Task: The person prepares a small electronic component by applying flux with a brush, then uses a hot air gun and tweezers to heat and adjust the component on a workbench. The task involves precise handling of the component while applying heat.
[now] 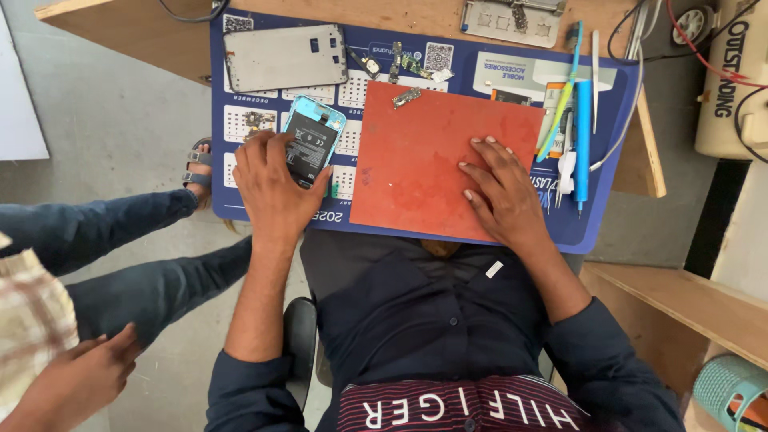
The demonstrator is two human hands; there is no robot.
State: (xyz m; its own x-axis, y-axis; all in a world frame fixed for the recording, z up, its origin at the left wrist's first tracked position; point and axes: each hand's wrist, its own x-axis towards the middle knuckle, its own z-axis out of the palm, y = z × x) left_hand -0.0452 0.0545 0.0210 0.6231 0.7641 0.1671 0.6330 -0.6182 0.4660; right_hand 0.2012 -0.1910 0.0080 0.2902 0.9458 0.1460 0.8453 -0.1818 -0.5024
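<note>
Phone-wise, the light-blue opened smartphone with its black battery showing sits on the dark blue printed work mat, left of the red rectangular pad. Left hand curls around its lower end, holding it; right hand lies flat and open on the pad, holding nothing. Looks well into teardown: grey back panel and small loose parts lie apart. Phone's lower half is covered by fingers, tiny parts are too small to identify.

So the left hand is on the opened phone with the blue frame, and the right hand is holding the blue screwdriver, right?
Not quite. In the head view the right hand lies flat on the red mat; the blue screwdriver lies untouched beside it. The left hand is on the opened phone.
</note>
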